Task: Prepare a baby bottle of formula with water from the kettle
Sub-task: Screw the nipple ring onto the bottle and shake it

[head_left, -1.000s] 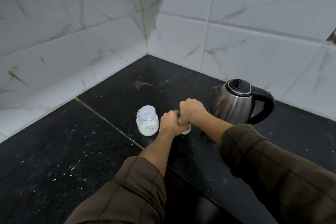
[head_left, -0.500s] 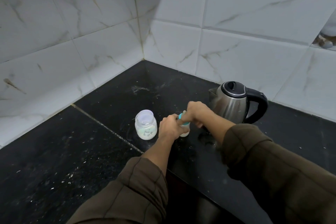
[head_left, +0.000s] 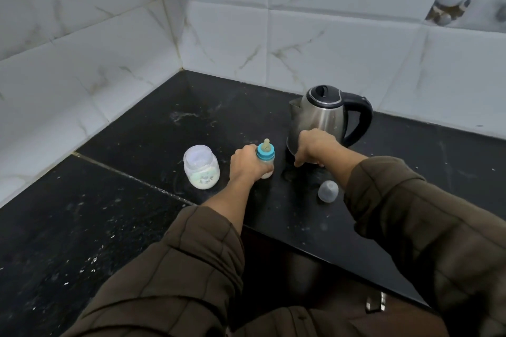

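Your left hand [head_left: 247, 163] gripped the upright baby bottle [head_left: 265, 157] on the desk [head_left: 301, 216]; your right hand [head_left: 315, 146], seemingly loosely curled and empty, hovered before the kettle [head_left: 323, 115].

Black stone counter [head_left: 115, 227] in a corner of white marbled wall tiles [head_left: 328, 44]. Left hand [head_left: 247, 163] wrapped around a small upright baby bottle [head_left: 266, 157] with blue collar and teat on. Right hand [head_left: 315, 146] empty, fingers curled down, low in front of a steel kettle [head_left: 321, 115] with black handle. Clear cap [head_left: 328, 191] lying alone near the right forearm. Lidded jar [head_left: 201, 167] holding pale powder just left of the bottle. Dark brown padded sleeves [head_left: 197, 254].
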A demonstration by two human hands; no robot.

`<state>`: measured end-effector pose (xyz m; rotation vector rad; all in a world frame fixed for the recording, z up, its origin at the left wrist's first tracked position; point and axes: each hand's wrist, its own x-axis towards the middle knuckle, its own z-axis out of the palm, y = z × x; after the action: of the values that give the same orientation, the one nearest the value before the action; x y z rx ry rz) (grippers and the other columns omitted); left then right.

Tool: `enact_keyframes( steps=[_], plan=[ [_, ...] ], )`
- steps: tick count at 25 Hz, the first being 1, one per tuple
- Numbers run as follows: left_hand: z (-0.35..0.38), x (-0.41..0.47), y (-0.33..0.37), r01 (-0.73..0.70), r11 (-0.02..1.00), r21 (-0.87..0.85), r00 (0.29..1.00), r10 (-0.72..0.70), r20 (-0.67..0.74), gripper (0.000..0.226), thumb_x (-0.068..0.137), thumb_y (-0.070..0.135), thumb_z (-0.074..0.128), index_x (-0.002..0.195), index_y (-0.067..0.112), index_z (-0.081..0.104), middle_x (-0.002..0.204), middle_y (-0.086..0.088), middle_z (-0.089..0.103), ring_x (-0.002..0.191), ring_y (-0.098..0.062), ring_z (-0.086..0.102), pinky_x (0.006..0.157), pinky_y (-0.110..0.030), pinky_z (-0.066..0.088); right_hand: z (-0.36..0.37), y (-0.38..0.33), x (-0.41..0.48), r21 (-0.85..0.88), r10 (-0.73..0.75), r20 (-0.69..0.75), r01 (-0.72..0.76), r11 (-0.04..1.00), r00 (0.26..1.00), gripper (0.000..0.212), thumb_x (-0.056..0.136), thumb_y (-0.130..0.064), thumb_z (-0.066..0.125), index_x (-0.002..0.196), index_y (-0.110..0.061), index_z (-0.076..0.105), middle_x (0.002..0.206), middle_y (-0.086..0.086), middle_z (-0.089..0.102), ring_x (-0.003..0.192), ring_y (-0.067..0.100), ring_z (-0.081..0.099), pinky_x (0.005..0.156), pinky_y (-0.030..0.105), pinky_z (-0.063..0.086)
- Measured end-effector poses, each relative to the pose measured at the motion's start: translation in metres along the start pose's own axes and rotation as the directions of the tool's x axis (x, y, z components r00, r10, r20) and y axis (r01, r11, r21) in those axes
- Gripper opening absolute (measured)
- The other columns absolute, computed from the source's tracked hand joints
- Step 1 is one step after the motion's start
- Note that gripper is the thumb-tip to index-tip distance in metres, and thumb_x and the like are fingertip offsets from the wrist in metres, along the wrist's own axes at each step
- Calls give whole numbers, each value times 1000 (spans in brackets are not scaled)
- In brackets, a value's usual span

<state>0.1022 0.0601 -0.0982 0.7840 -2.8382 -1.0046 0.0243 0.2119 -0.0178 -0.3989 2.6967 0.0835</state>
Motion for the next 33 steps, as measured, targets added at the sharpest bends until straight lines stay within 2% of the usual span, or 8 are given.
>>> enact_keyframes(
  steps=[2,7,12,17,22,24,28,33],
  plan=[
    [5,-3,5,-23,1000,-9,1000,23,12,36,67,41,84,95,25,68,92,4,71,95,-20,67,75,-31,48,6,9,-4,-34,42,13,-42,999,999,59,79,-34,86,128,-14,60,120,11,62,109,33,64,82,41,53],
    [21,-7,14,-122,992,-21,992,123,40,46,70,43,88,106,22,69,100,4,72,96,-16,64,81,-31,49,28,30,-12,-72,148,99,-141,987,984,62,73,-35,91,124,-13,65,99,7,57,97,30,60,79,42,55],
    [29,-12,18,-135,991,-23,990,136,44,47,70,44,88,108,22,69,101,6,71,95,-14,57,79,-29,43,41,40,-17,-97,153,132,-141,985,979,57,73,-26,88,121,-10,62,100,8,56,108,32,66,78,39,56],
    [30,-15,18,-127,991,-42,991,129,35,44,69,44,88,102,25,66,101,6,72,98,-15,63,79,-28,43,49,41,-13,-45,133,151,-128,991,980,44,69,-16,90,105,-8,66,82,7,63,86,28,74,82,41,64],
    [24,-15,17,-113,993,-19,993,114,28,48,67,44,90,106,24,70,99,6,73,97,-15,64,83,-31,51,12,27,-14,110,16,-23,-14,994,1000,32,78,-26,81,79,-12,52,84,10,60,85,32,70,81,42,63],
    [19,-14,14,-95,995,-11,995,95,17,50,67,43,90,109,23,70,101,5,73,99,-16,66,87,-33,54,-12,14,-11,156,-43,-142,65,986,989,28,80,-32,76,75,-12,56,84,10,65,81,31,67,74,37,60],
    [5,-11,3,-26,1000,-18,1000,25,-9,53,70,43,90,115,22,71,107,3,75,104,-17,68,91,-34,54,-46,-20,-8,152,-227,-303,282,947,926,26,78,-37,71,95,-18,78,93,4,74,90,25,67,72,32,55],
    [-4,-12,-8,0,1000,-2,999,0,-37,48,71,42,87,111,21,71,100,2,75,95,-18,69,85,-35,54,-37,-59,-1,71,-422,-207,443,894,883,33,73,-39,79,104,-27,78,102,0,75,92,22,68,77,33,57]
  ],
)
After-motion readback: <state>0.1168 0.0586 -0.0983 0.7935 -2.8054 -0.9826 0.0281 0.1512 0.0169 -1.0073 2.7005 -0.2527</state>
